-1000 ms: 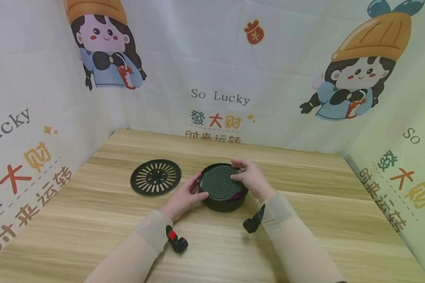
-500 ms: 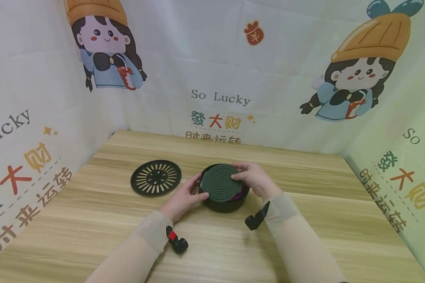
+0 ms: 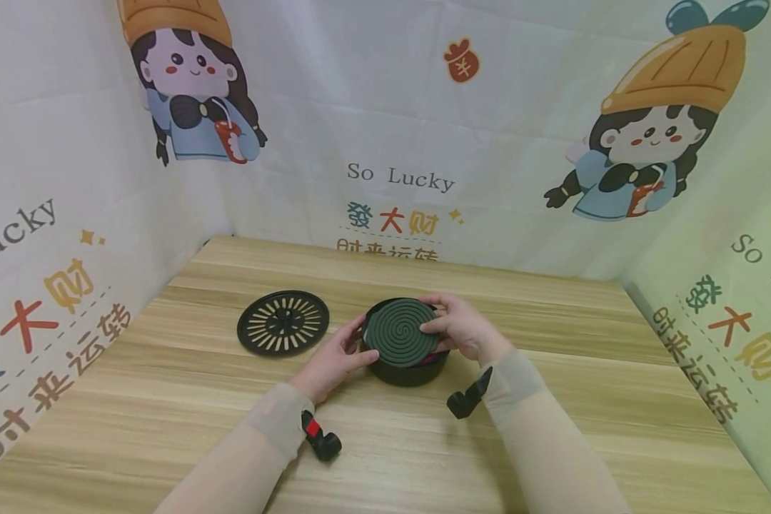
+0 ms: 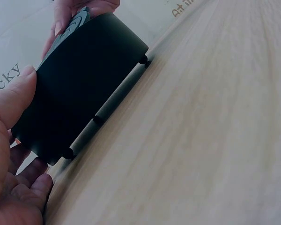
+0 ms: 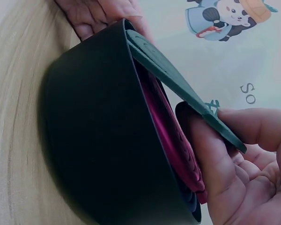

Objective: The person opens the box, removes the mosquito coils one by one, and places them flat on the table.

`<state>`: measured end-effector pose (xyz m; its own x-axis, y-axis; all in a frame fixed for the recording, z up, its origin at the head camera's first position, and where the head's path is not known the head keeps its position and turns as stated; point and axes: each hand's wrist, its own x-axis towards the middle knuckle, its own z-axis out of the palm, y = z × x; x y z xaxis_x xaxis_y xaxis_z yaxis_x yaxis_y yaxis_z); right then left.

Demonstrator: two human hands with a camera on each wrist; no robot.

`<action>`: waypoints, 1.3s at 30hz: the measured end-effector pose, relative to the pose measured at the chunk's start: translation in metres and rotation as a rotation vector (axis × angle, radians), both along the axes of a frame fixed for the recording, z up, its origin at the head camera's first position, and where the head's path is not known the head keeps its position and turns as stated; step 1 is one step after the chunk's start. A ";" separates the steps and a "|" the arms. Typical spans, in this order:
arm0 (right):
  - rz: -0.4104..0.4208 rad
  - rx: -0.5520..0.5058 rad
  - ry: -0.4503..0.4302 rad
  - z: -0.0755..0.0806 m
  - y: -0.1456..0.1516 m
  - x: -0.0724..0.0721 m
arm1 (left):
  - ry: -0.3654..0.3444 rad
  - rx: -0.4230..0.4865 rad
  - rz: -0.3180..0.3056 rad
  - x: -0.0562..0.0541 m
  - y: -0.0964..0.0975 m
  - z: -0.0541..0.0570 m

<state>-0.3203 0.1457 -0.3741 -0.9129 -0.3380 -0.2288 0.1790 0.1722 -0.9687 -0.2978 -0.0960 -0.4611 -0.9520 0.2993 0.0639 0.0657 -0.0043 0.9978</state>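
A round black mosquito coil holder (image 3: 406, 375) stands on the table in the head view. My left hand (image 3: 334, 357) grips its left side, thumb at the front wall (image 4: 79, 89) in the left wrist view. A dark green mosquito coil (image 3: 401, 332) lies over the holder's mouth. My right hand (image 3: 465, 328) pinches the right edge of this coil between thumb and fingers. In the right wrist view the green coil (image 5: 173, 82) tilts up, its far end against the rim. Beneath it inside the holder are a magenta coil (image 5: 171, 133) and a dark blue one (image 5: 187, 197).
The holder's black slotted lid (image 3: 283, 323) lies on the wooden table (image 3: 385, 450) to the left. Printed cloth (image 3: 398, 128) hangs at the back and both sides. Small cameras are strapped to both wrists.
My right fingers have shifted slightly and now show under the green coil's right edge. My right wrist has moved a little right. The left hand and the lid have stayed put.
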 end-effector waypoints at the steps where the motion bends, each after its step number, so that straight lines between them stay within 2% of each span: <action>1: -0.001 -0.003 0.002 -0.001 0.000 0.000 | 0.003 -0.001 -0.003 0.000 0.000 0.000; 4: 0.002 -0.023 0.008 -0.003 0.002 -0.001 | 0.003 -0.002 -0.010 0.000 -0.001 0.001; 6: -0.002 -0.042 0.013 -0.004 0.004 -0.001 | -0.003 -0.004 -0.017 0.005 -0.001 0.009; 8: -0.008 -0.067 0.012 -0.005 0.006 -0.002 | 0.001 -0.005 -0.013 0.006 -0.001 0.010; 11: -0.029 -0.117 0.002 -0.004 0.010 -0.002 | 0.000 -0.001 -0.008 0.005 -0.001 0.010; 13: -0.042 -0.159 -0.009 -0.002 0.014 -0.003 | 0.010 0.002 -0.002 0.001 -0.001 0.003; 18: -0.099 -0.256 -0.020 0.004 0.027 -0.005 | 0.014 -0.010 0.004 0.001 -0.002 0.003; 23: -0.187 -0.354 -0.016 0.004 0.044 -0.008 | 0.009 -0.021 0.008 0.001 -0.001 0.003; 32: -0.397 -0.459 -0.032 0.000 0.069 -0.012 | 0.008 -0.020 0.012 0.000 -0.001 0.001; 39: -0.498 -0.461 -0.047 -0.006 0.074 -0.015 | 0.007 -0.033 0.023 0.000 0.000 0.000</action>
